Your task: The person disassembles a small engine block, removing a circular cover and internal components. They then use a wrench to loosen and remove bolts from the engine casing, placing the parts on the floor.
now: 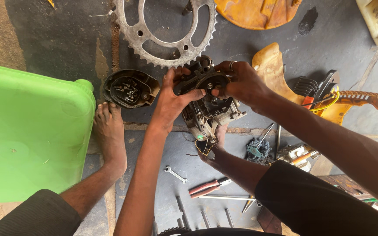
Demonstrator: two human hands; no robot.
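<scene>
A small grey engine block (208, 111) stands on the concrete floor between my bare feet. My left hand (173, 98) grips its left side, thumb lying across a dark round part (211, 82) on top. My right hand (240, 82), a ring on one finger, pinches the same round part from the right. My right foot (217, 142) presses against the block's near side, beside some yellow wires (202, 146). My left foot (110, 131) rests flat on the floor to the left.
A green plastic stool (27, 131) stands at left. A black cover holding several screws (130, 89) lies near a large toothed sprocket (166, 28). Orange housing pieces (329, 98) sit at right. A small spanner (175, 174), red-handled pliers (206, 188) and several rods lie nearby.
</scene>
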